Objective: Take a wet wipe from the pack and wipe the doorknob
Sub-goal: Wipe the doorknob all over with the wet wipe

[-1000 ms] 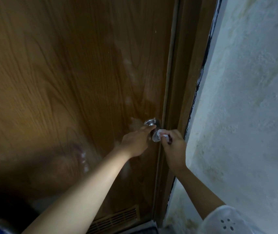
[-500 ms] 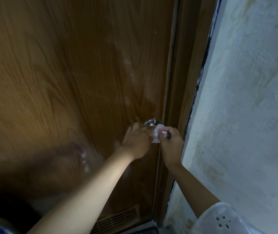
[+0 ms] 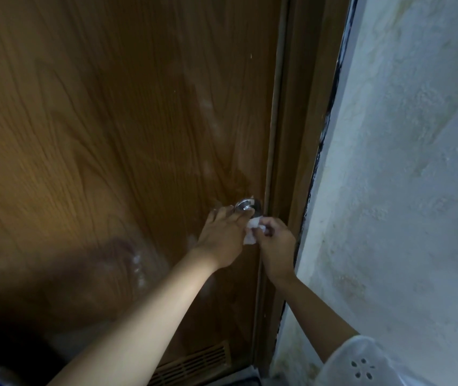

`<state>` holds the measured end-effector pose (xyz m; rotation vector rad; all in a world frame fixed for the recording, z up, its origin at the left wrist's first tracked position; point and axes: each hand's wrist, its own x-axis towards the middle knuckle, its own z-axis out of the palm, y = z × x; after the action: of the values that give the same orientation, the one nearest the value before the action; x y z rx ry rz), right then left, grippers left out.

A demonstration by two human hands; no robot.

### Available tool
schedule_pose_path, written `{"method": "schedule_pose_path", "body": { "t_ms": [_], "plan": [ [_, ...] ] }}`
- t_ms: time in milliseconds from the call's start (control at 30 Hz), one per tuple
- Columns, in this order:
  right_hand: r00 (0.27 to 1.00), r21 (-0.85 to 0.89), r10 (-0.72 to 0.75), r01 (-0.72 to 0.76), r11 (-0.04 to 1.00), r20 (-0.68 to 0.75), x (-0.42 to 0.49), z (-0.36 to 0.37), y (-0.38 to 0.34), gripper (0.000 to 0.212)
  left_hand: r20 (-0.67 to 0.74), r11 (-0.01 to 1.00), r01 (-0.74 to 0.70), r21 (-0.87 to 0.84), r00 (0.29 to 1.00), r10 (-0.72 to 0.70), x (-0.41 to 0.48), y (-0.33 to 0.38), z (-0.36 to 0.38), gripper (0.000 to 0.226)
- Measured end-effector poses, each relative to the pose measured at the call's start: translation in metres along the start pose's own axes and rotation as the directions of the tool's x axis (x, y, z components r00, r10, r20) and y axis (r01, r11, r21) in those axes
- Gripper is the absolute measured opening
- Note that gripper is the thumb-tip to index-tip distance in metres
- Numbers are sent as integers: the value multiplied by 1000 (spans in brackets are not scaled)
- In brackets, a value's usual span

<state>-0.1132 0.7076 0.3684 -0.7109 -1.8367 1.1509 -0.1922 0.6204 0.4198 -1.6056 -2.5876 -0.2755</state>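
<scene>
One white eyelet sleeve (image 3: pixel 361 363) nearest, well below and right of the doorknob (image 3: pixel 245 205). Farther up, just under the doorknob, left hand (image 3: pixel 222 235) with fingers straight, tips touching its rim. Beside that, right hand (image 3: pixel 276 246) pinching a crumpled wet wipe (image 3: pixel 252 232) between thumb and fingertips, up against the left hand. Wet wipe's long axis steep, upper end pointing at the doorknob's underside. Doorknob's round metal face turned outward from the brown door (image 3: pixel 110 135). Pale rough wall (image 3: pixel 403 190) right of the doorknob.

The doorknob (image 3: pixel 245 204) sits at the door (image 3: pixel 97 121)'s right edge, the wall (image 3: pixel 403 162) further right; just below it, the wipe (image 3: pixel 251 235) lies between left hand (image 3: pixel 222 235) and right hand (image 3: pixel 276 246).
</scene>
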Motion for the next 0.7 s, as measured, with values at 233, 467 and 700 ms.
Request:
{"method": "schedule_pose_path", "body": {
  "t_ms": [233,467,700],
  "plan": [
    [989,-122,121,-130,984,-83,-1,-13,19,18,44,993,4,-117,999,1,-2,0,2,51],
    [989,72,139,-142,987,46,6,-11,-2,30,70,981,28,-193,997,-14,-5,-1,4,54],
    [653,727,496,-684,61,573,-5,-19,-6,31,111,964,62,-257,993,-34,-4,-1,6,61]
  ]
}}
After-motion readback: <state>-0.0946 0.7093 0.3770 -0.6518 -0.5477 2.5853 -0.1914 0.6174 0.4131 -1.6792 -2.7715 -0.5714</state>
